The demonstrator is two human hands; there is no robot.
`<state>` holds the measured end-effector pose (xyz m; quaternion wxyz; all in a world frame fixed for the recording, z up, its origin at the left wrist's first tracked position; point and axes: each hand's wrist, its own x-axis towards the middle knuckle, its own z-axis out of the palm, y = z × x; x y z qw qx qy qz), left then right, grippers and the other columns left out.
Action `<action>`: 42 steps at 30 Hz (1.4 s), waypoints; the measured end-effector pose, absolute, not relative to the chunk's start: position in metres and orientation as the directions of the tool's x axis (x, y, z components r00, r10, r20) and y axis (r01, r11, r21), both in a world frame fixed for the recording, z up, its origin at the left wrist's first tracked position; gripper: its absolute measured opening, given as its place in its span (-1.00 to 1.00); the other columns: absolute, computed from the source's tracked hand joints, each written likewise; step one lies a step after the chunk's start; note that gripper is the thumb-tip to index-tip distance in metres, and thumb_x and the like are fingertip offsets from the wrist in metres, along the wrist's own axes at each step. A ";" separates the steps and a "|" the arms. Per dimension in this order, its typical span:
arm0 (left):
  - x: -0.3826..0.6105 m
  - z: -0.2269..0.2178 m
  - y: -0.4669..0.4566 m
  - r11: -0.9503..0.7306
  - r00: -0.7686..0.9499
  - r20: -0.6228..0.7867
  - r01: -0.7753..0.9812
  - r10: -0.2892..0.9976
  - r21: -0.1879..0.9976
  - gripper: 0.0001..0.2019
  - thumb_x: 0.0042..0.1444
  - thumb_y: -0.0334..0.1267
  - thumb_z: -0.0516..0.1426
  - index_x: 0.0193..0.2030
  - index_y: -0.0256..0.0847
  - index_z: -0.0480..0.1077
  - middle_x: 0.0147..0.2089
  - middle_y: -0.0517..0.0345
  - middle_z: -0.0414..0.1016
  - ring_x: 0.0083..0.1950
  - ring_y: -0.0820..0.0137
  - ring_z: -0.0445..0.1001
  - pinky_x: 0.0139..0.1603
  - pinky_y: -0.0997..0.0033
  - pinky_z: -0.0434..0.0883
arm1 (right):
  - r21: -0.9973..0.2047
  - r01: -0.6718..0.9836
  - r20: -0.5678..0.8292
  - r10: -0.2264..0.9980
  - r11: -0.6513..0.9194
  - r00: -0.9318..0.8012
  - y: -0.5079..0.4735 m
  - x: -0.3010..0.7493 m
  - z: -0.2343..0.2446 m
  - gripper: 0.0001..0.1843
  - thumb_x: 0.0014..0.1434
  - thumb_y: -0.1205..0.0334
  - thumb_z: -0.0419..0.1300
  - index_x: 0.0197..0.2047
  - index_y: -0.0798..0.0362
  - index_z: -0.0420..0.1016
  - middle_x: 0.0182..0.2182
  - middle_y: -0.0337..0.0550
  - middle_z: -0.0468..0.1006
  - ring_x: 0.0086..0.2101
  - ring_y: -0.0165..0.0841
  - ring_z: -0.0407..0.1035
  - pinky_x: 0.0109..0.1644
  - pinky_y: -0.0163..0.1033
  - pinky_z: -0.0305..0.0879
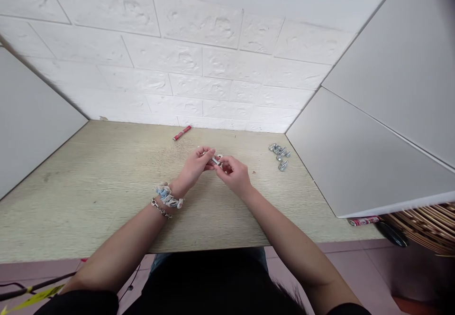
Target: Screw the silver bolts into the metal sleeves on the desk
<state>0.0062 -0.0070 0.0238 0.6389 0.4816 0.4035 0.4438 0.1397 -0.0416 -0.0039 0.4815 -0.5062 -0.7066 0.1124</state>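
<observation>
My left hand point(195, 167) and my right hand point(233, 172) meet above the middle of the wooden table point(106, 187). Both pinch a small silver metal part point(216, 160) between their fingertips. The part is too small to make out in detail. My left wrist wears a scrunchie and a chain bracelet point(167, 200). A small heap of similar silver metal parts point(280, 153) lies on the table to the right of my hands, near the side panel.
A red pen-like stick point(181, 133) lies at the back of the table near the white brick wall. White side panels close in the table at left point(31, 120) and right point(355, 163). A wicker basket point(426, 227) sits at the lower right.
</observation>
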 end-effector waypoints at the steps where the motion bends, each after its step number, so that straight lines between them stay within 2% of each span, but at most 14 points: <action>1: 0.006 0.023 -0.007 0.148 0.262 -0.094 -0.198 0.961 0.969 -0.71 -0.06 -0.09 0.18 -0.37 -0.27 0.26 -0.45 0.17 0.44 -0.53 0.56 0.37 -0.51 0.60 0.33 | -0.646 0.608 0.574 0.819 0.461 -0.011 -0.042 0.140 -0.004 -0.77 0.04 0.08 0.08 -0.31 0.06 0.38 -0.60 -0.30 0.36 -0.57 -0.50 0.24 -0.45 -0.38 0.19; 5: 0.005 0.020 -0.006 0.182 0.272 -0.117 -0.228 0.955 0.956 -0.70 -0.07 -0.06 0.19 -0.40 -0.28 0.28 -0.51 0.21 0.40 -0.55 0.57 0.37 -0.62 0.66 0.24 | -0.682 0.594 0.570 0.819 0.427 0.066 -0.042 0.141 -0.003 -0.73 0.05 0.04 0.09 -0.29 0.06 0.40 -0.57 -0.27 0.40 -0.58 -0.50 0.24 -0.44 -0.36 0.21; 12: 0.004 0.018 -0.007 0.242 0.420 -0.153 -0.169 0.895 0.956 -0.70 -0.05 -0.06 0.19 -0.38 -0.32 0.38 -0.43 0.11 0.45 -0.43 0.51 0.45 -0.55 0.67 0.32 | -0.734 0.540 0.540 0.836 0.412 0.095 -0.042 0.143 -0.001 -0.72 0.05 0.05 0.10 -0.25 0.06 0.43 -0.50 -0.24 0.46 -0.59 -0.51 0.24 -0.44 -0.36 0.24; 19: 0.003 0.016 -0.006 0.424 0.562 -0.245 -0.212 0.790 0.880 -0.77 0.04 -0.17 0.14 -0.37 -0.35 0.43 -0.44 0.09 0.47 -0.46 0.57 0.44 -0.56 0.75 0.35 | -0.683 0.581 0.590 0.804 0.443 0.080 -0.043 0.142 -0.001 -0.70 0.05 0.05 0.10 -0.26 0.06 0.48 -0.53 -0.21 0.48 -0.59 -0.49 0.25 -0.45 -0.34 0.27; 23: 0.002 0.015 -0.004 0.505 0.589 -0.274 -0.270 0.760 0.820 -0.82 0.09 -0.24 0.10 -0.36 -0.33 0.44 -0.45 0.12 0.45 -0.50 0.61 0.41 -0.55 0.78 0.36 | -0.640 0.594 0.633 0.773 0.487 0.048 -0.043 0.142 -0.003 -0.69 0.06 0.05 0.09 -0.25 0.07 0.49 -0.50 -0.18 0.50 -0.58 -0.48 0.27 -0.43 -0.33 0.28; 31: 0.005 0.014 -0.005 0.454 0.513 -0.240 -0.344 0.824 0.822 -0.87 0.07 -0.30 0.12 -0.37 -0.33 0.43 -0.45 0.16 0.44 -0.50 0.63 0.38 -0.52 0.77 0.38 | -0.640 0.607 0.592 0.806 0.471 -0.002 -0.040 0.144 -0.005 -0.72 0.12 0.10 0.04 -0.24 0.03 0.50 -0.48 -0.18 0.50 -0.51 -0.46 0.31 -0.38 -0.34 0.27; 37: 0.008 0.018 -0.009 0.403 0.450 -0.221 -0.362 0.865 0.841 -0.86 0.10 -0.28 0.10 -0.36 -0.32 0.41 -0.43 0.14 0.45 -0.47 0.62 0.40 -0.49 0.74 0.38 | -0.722 0.590 0.498 0.864 0.362 0.079 -0.040 0.143 -0.003 -0.71 -0.01 0.02 0.15 -0.27 0.03 0.39 -0.61 -0.35 0.31 -0.60 -0.51 0.18 -0.51 -0.38 0.15; 42: 0.008 0.020 -0.010 0.362 0.471 -0.170 -0.353 0.866 0.863 -0.86 0.05 -0.25 0.14 -0.37 -0.32 0.40 -0.41 0.13 0.47 -0.45 0.60 0.40 -0.45 0.71 0.38 | -0.682 0.618 0.542 0.837 0.391 0.068 -0.041 0.142 -0.001 -0.75 0.00 0.07 0.16 -0.29 0.04 0.37 -0.46 -0.24 0.40 -0.50 -0.47 0.25 -0.44 -0.35 0.19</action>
